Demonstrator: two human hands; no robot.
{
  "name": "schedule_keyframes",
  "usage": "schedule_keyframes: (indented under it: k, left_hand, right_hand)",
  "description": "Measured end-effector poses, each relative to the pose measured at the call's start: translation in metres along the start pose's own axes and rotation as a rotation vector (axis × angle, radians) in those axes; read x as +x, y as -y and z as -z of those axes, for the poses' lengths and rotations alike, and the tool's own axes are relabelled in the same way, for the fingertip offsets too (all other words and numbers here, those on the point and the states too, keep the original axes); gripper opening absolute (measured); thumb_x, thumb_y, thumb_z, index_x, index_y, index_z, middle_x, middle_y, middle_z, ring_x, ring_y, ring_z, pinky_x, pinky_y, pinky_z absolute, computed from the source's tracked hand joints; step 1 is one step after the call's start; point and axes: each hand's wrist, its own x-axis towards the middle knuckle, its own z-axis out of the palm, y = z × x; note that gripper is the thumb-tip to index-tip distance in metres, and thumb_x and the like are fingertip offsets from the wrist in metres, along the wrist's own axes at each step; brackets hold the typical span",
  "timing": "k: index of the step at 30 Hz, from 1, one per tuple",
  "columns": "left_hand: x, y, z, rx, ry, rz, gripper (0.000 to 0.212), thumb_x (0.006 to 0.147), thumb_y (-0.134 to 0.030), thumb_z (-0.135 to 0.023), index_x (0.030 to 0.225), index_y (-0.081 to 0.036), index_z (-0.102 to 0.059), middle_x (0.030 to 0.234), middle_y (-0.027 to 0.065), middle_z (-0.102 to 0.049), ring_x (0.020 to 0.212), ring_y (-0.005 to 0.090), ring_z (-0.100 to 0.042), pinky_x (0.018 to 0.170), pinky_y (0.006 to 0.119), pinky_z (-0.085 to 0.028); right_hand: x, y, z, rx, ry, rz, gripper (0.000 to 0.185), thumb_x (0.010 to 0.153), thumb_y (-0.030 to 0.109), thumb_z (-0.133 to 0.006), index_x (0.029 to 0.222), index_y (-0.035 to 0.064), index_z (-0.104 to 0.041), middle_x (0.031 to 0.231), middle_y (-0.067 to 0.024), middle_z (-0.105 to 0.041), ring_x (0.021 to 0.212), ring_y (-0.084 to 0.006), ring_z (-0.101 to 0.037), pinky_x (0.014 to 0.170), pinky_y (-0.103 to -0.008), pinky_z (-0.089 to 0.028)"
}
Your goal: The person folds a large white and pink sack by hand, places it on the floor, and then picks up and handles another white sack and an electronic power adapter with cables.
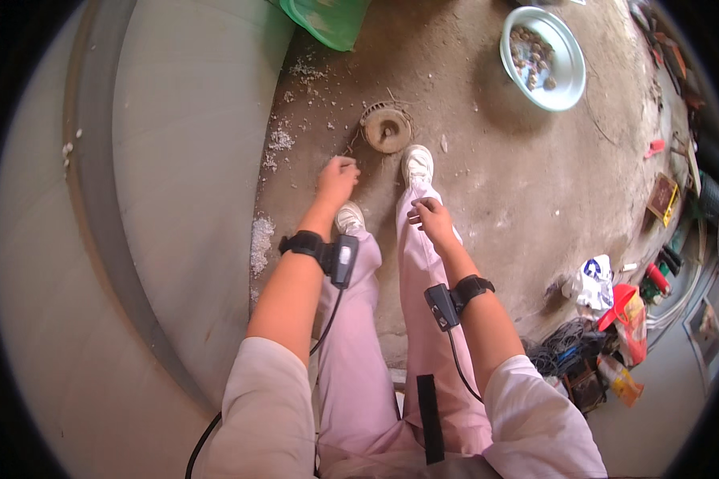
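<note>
My left hand (340, 175) hangs in front of my left shoe (350, 217), a little below a round dusty disc (389, 142) with a hole in its middle and a slotted rim. Its fingers are loosely bent and slightly blurred, with nothing visible in them. Over my right shin hovers my right hand (432, 217), its fingers curled and their tips dark. Whether something small is between those fingertips cannot be made out. The disc lies on the concrete floor (503, 197), just beyond my right shoe (418, 167).
A pale blue basin (566, 66) at the upper right holds several small brown lumps. White granules (262, 242) lie scattered beside a smooth grey surface (180, 179) on the left. Green plastic (329, 21) stands at the top. Bags and tangled black cable (560, 347) clutter the right.
</note>
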Motion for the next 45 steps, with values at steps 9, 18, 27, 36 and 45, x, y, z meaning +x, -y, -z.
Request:
schedule_keyframes:
  k: [9, 18, 27, 36, 45]
  left_hand:
    - [0.099, -0.025, -0.083, 0.796, -0.007, -0.08, 0.045, 0.088, -0.039, -0.047, 0.101, 0.003, -0.055, 0.103, 0.0247, -0.06, 0.096, 0.0391, -0.058, 0.084, 0.045, -0.046]
    - [0.147, 0.001, -0.107, 1.314, 0.133, -0.116, 0.034, 0.092, -0.027, -0.041, 0.095, -0.005, -0.067, 0.101, 0.0139, -0.065, 0.089, 0.0296, -0.065, 0.07, 0.037, -0.052]
    - [0.137, 0.003, -0.11, 1.168, 0.035, -0.058, 0.036, 0.093, -0.029, -0.039, 0.086, -0.012, -0.07, 0.092, 0.0096, -0.068, 0.085, 0.0247, -0.066, 0.068, 0.036, -0.052]
    - [0.127, 0.048, -0.105, 1.017, -0.147, -0.066, 0.042, 0.093, -0.037, -0.039, 0.081, -0.005, -0.062, 0.076, 0.016, -0.066, 0.071, 0.0329, -0.066, 0.061, 0.042, -0.052]
    - [0.082, 0.101, -0.079, 0.869, -0.186, 0.016, 0.04, 0.094, -0.035, -0.037, 0.084, -0.001, -0.055, 0.074, 0.0199, -0.063, 0.073, 0.0372, -0.063, 0.067, 0.047, -0.05]
  right_hand:
    - [0.112, 0.038, 0.013, -0.127, -0.059, 0.161, 0.021, 0.086, 0.016, -0.051, 0.088, -0.0024, -0.061, 0.076, -0.0136, -0.065, 0.069, -0.0195, -0.063, 0.064, -0.0327, -0.049]
    - [0.162, 0.044, -0.027, -0.3, -0.015, 0.043, 0.031, 0.091, 0.025, -0.045, 0.096, -0.0028, -0.058, 0.077, -0.0118, -0.064, 0.063, -0.0195, -0.063, 0.054, -0.0317, -0.049]
    - [0.173, 0.04, -0.029, -0.232, 0.008, -0.048, 0.03, 0.091, 0.024, -0.045, 0.099, -0.0026, -0.055, 0.082, -0.0125, -0.064, 0.064, -0.023, -0.063, 0.052, -0.035, -0.052]
    - [0.13, 0.063, -0.031, -0.258, 0.184, -0.083, 0.03, 0.09, 0.023, -0.047, 0.09, -0.0058, -0.055, 0.07, -0.0157, -0.065, 0.051, -0.0242, -0.064, 0.043, -0.0316, -0.049]
    - [0.162, 0.071, 0.01, -0.062, 0.03, 0.007, 0.027, 0.09, 0.022, -0.048, 0.08, -0.0015, -0.055, 0.052, -0.007, -0.054, 0.035, -0.013, -0.045, 0.032, -0.025, -0.031]
